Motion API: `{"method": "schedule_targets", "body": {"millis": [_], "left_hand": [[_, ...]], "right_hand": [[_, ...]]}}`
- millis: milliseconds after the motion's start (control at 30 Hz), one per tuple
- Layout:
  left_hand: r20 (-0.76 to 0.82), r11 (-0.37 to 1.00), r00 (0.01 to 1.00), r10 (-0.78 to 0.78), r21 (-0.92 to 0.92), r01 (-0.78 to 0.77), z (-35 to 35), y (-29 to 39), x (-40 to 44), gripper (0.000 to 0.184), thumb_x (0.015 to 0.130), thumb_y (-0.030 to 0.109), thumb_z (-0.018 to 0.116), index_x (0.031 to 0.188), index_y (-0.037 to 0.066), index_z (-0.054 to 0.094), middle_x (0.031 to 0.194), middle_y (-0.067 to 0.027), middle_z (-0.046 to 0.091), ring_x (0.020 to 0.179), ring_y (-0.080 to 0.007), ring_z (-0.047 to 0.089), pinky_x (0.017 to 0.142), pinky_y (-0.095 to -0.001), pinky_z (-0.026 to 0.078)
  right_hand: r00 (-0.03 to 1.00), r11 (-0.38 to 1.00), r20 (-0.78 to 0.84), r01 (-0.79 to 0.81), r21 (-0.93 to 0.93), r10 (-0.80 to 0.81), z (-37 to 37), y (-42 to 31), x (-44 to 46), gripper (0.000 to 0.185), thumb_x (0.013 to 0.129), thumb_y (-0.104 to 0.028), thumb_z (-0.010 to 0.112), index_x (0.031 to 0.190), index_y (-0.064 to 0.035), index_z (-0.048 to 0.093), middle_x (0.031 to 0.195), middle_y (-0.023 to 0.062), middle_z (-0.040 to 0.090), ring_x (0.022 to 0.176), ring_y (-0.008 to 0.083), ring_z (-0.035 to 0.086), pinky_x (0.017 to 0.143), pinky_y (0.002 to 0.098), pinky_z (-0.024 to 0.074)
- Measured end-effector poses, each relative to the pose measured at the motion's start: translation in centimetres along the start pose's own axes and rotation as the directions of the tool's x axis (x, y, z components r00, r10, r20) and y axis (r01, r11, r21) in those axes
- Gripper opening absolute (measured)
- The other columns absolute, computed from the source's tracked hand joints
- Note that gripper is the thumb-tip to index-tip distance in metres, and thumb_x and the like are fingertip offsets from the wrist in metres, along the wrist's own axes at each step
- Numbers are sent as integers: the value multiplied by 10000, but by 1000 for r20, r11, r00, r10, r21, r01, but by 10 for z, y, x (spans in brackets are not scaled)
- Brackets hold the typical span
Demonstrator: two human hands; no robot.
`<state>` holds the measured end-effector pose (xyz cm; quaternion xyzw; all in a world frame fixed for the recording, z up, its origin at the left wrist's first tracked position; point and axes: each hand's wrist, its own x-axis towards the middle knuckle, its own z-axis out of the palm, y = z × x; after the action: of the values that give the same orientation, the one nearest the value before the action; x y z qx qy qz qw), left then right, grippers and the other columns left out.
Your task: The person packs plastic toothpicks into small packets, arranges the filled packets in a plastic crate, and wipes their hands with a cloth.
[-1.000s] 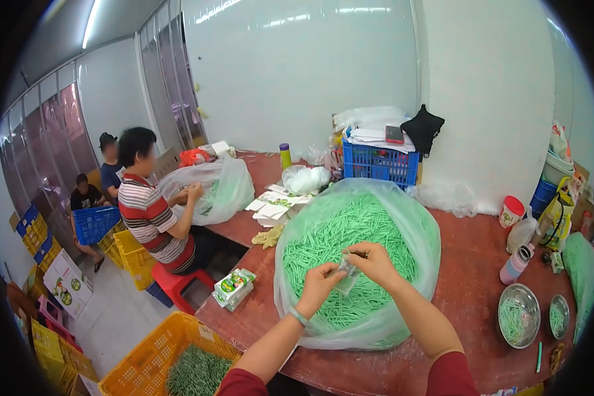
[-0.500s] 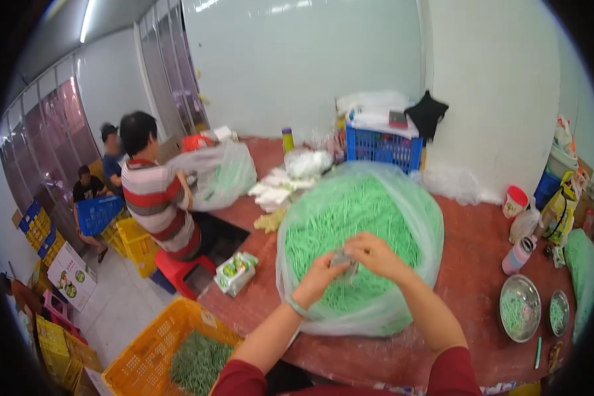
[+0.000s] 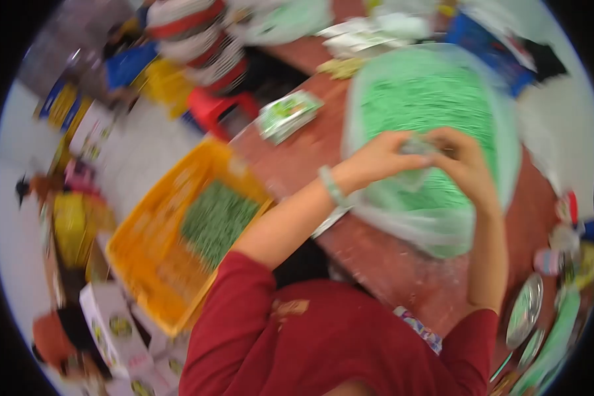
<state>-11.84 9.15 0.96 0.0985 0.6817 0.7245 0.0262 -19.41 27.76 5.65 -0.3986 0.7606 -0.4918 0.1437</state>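
Both hands are over the big clear bag (image 3: 402, 228) filled with light green sticks (image 3: 429, 92). My left hand (image 3: 383, 158), with a pale bracelet at the wrist, is closed round a small clear packet (image 3: 416, 155). My right hand (image 3: 465, 158) touches the packet's other side with bent fingers; motion blur hides its fingertips. A stack of green and white packets (image 3: 288, 117) lies on the red table (image 3: 356, 247) left of the bag. Below it, an orange crate (image 3: 152, 277) holds dark green sticks (image 3: 219, 221).
A person in a striped shirt (image 3: 198, 43) is at the top left near a red stool (image 3: 218, 109). Metal bowls (image 3: 525, 311) and a pink bottle (image 3: 548, 262) are at the right. Boxes (image 3: 115, 330) stand at the lower left, near another person (image 3: 63, 340).
The view has swung down and left, so the crate and my red shirt show more and the bag sits higher and further right. The packet is still between my hands.
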Motion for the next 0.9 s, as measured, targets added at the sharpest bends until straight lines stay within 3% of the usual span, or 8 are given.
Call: {"method": "schedule_targets", "body": {"millis": [233,300,533,700,767,800,867,900], "left_hand": [[-134,672,907,400,715,-191,-75,21,-120,334,762,76,723,1091,70,668,870,-111,703,731,-223,669,686,-335,526],[-329,859,923,200,511,-4,-130,18,-171,221,797,9,665,1014,36,698,900,-82,721,820,-154,693,746,-293,546],[-943,153,324,76,332,931,-333,-76,-429,134,764,208,704,831,102,750,786,-169,680,690,-340,658,667,-415,525],[-955,-8,188,230,192,981,-350,-162,-519,147,797,180,612,743,78,704,730,-205,645,684,-391,639,632,-455,500],[-955,-78,251,156,242,967,-368,-202,-551,174,804,170,578,753,38,679,758,-239,633,692,-397,629,623,-471,480],[-999,111,41,19,43,993,-358,-200,-546,210,810,189,572,777,7,672,823,-262,635,718,-385,620,632,-480,466],[-987,-98,111,-120,123,988,-364,-230,-564,160,816,148,583,823,28,688,828,-229,654,742,-348,621,641,-457,465],[-963,315,21,-268,-67,947,-363,-240,-560,209,832,172,567,871,8,691,872,-205,666,772,-322,621,669,-445,475]], "right_hand": [[960,996,274,80,-48,-64,74,-46,15,276,809,60,600,1080,8,613,823,29,604,726,82,546,668,242,456],[935,957,321,222,-189,-153,83,-49,19,298,819,59,596,1113,11,608,817,37,604,711,84,542,661,247,454],[975,979,147,-150,-136,169,34,26,36,257,897,-28,588,1152,-31,614,858,-20,565,786,57,518,664,209,405],[973,951,31,-216,-222,229,-8,62,34,257,927,-95,577,1174,-30,604,912,-14,578,804,59,514,640,208,379],[968,937,-41,-248,-245,246,-8,66,35,270,930,-106,577,1187,-26,599,961,-2,589,820,67,517,648,212,387],[960,921,-104,-280,-269,261,-14,64,29,277,932,-112,577,1194,-24,596,985,4,595,827,70,518,652,214,391],[937,916,-192,-332,-227,292,2,43,30,268,917,-87,602,1174,-8,603,1042,20,622,884,91,554,722,224,438],[927,890,-154,-371,-266,341,1,33,35,233,904,-73,619,1128,-12,626,993,12,632,867,92,564,725,224,443]]}}
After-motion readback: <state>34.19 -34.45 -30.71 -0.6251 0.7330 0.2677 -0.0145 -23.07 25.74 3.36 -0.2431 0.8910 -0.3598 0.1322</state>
